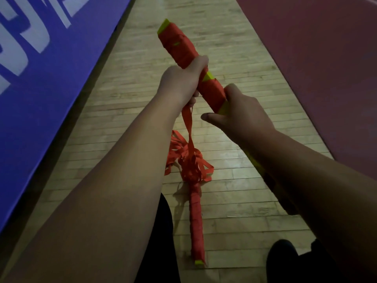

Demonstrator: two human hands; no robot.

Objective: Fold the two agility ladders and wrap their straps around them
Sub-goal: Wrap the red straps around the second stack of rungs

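The held ladder [183, 52] is a folded bundle of flat yellow-green rungs wound tightly in orange-red strap, so it looks like a thick, stiff baton with yellow tips showing at its far end and near the right hand. It is up in the air over the floor [234, 139], slanting away from the person. A loose strap [188, 123], thin and ribbon-like, hangs from under the left hand down to a tangled heap of orange webbing [187, 160] on the floor. From that heap a second ladder [196, 223] lies flat on the boards, also wrapped in strap along its length, with a yellow tip at the near end.

The floor is pale wooden strip boards with a dull shine. A blue mat [40, 78] with white lettering borders it on the left, a dark red mat [326, 68] on the right.

The left hand [180, 84] is closed round the bundle's middle, fingers curled over the top and pinching the strap beneath. The right hand [242, 111] grips the near end, thumb held out loosely to the side.
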